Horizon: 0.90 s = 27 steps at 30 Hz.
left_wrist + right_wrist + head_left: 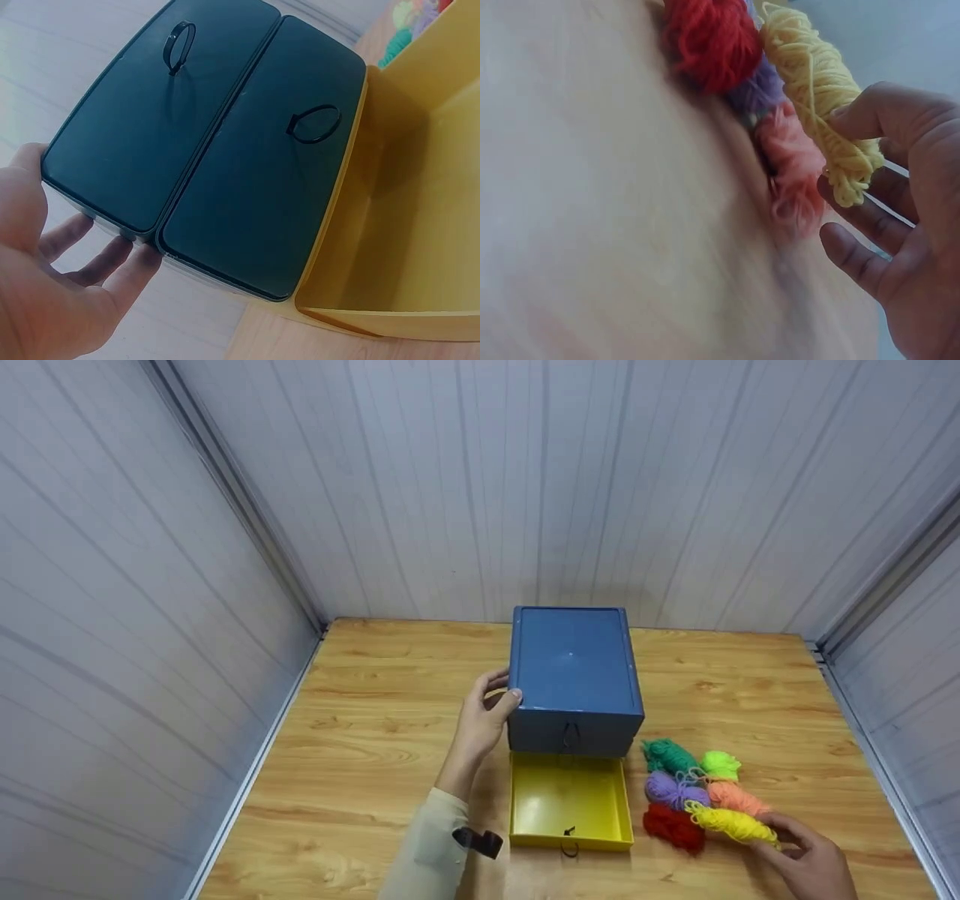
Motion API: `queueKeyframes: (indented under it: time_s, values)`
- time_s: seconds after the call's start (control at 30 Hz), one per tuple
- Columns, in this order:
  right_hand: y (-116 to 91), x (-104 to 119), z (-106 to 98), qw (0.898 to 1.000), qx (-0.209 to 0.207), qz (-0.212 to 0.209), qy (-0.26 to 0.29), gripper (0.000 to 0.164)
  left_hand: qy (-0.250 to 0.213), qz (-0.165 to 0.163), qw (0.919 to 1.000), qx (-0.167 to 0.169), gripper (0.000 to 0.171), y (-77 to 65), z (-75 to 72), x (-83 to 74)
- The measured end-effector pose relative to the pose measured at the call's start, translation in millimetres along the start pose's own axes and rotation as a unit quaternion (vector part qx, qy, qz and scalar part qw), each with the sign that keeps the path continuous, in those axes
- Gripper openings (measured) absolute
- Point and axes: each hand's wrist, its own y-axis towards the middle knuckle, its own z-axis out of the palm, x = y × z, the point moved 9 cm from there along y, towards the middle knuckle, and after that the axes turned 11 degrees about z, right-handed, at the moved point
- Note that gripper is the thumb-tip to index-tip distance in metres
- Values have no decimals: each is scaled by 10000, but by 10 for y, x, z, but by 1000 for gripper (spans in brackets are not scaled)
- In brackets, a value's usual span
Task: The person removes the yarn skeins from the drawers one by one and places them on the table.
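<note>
A blue drawer box (574, 660) stands at mid-table, its lowest yellow drawer (570, 799) pulled out toward me and bare inside. My left hand (480, 716) rests on the box's left side, thumb on the top edge; in the left wrist view its fingertips touch the side. Two closed dark drawer fronts (232, 172) with black loop pulls show there. Between thumb and fingers, my right hand (810, 855) pinches one end of a yellow yarn skein (817, 90). It is held above a salmon skein (791, 169) and a red skein (712, 45).
Purple (675, 790), green (671, 756) and lime (720, 765) yarn skeins lie bunched right of the open drawer. Pale panel walls (480, 487) enclose the wooden table (375, 735) at the back and both sides. A black strap end (478, 841) hangs at the left sleeve.
</note>
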Motion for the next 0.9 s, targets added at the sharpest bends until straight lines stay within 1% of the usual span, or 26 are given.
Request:
queueKeyframes:
  time_s: [0.07, 0.2, 0.33, 0.47, 0.77, 0.9]
  values:
    - [6, -74, -32, 9999, 14, 136, -1, 53, 3, -2, 10000, -8, 48, 0, -3, -1]
    - [41, -207, -40, 9991, 232, 328, -133, 58, 7, 21, 10000, -26, 48, 3, -7, -8]
    - [91, -319, 6, 9969, 532, 469, -334, 63, -18, 27, 10000, -31, 48, 5, -6, 4]
    - [132, -380, 53, 9949, 696, 525, -510, 66, -51, 13, 10000, -56, 48, 5, -9, 1]
    - [158, -381, 40, 9958, 627, 262, -621, 58, -54, 29, 10000, -49, 50, 9, 2, 6]
    - [117, -301, 4, 9978, 295, -67, -596, 49, -19, 1, 10000, -41, 50, 6, -7, 8]
